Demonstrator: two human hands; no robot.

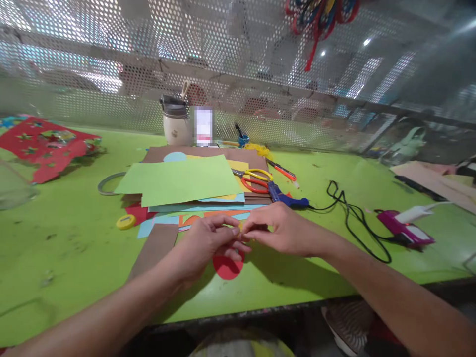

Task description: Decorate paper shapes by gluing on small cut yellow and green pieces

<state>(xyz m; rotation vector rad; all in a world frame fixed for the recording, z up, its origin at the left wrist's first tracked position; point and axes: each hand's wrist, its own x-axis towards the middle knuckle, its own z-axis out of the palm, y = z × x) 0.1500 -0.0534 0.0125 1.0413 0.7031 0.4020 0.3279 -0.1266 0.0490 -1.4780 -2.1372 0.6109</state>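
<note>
My left hand (208, 243) and my right hand (277, 229) meet fingertip to fingertip above the green table (67, 248). Both pinch a tiny yellow piece (241, 228) between them. A red paper circle (227, 265) lies on the table just under my left fingers. Directly behind the hands sits a stack of coloured paper (186, 181) with a light green sheet on top, and a brown paper strip (156, 248) lies left of my left wrist.
Yellow and orange scissors (255, 179), a blue glue gun (286, 197) with a black cord (353, 218), and an orange cutter (284, 171) lie right of the stack. A purple glue gun (405, 228) sits far right. A yellow tape measure (125, 221), a jar (174, 121) and red cut-outs (44, 144) are also around.
</note>
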